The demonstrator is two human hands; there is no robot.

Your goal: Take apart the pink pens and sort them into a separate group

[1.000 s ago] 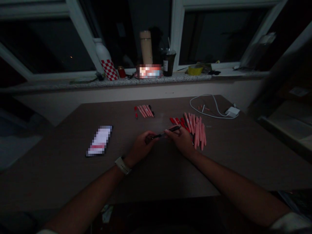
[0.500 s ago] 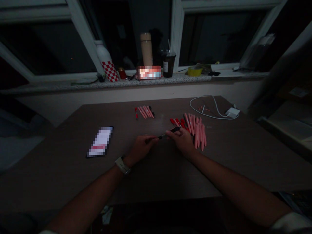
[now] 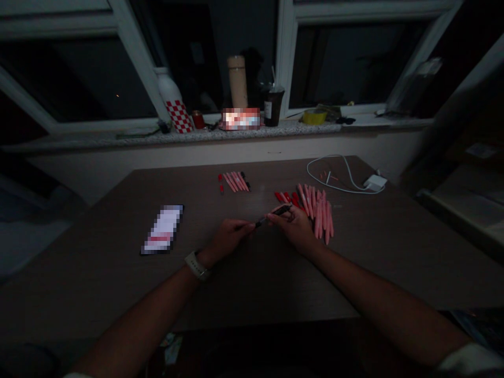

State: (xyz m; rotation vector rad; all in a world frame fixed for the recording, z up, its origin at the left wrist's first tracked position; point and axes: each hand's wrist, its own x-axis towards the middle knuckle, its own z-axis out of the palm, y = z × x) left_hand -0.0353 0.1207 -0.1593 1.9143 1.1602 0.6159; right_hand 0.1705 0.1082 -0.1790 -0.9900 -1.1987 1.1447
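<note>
My right hand (image 3: 293, 228) holds a slim black pen (image 3: 274, 214) between thumb and fingers, just above the tabletop. My left hand (image 3: 232, 234) pinches the pen's lower end with its fingertips. Nearest to my right hand lies a loose pile of pink pens (image 3: 321, 215), with red pen parts (image 3: 287, 198) at its left. A smaller bunch of pink pens (image 3: 235, 181) lies further back on the table. A white strap watch (image 3: 197, 265) circles my left wrist.
A pixelated flat card or phone (image 3: 162, 229) lies left of my hands on the brown table (image 3: 252, 283). A white charger (image 3: 375, 182) and its cable sit back right. Bottles, a cup and tape stand on the stone windowsill (image 3: 189, 136).
My left fingers have straightened and shifted slightly along the pen's lower end. The pen stays in my right hand, and the view has tilted slightly.
</note>
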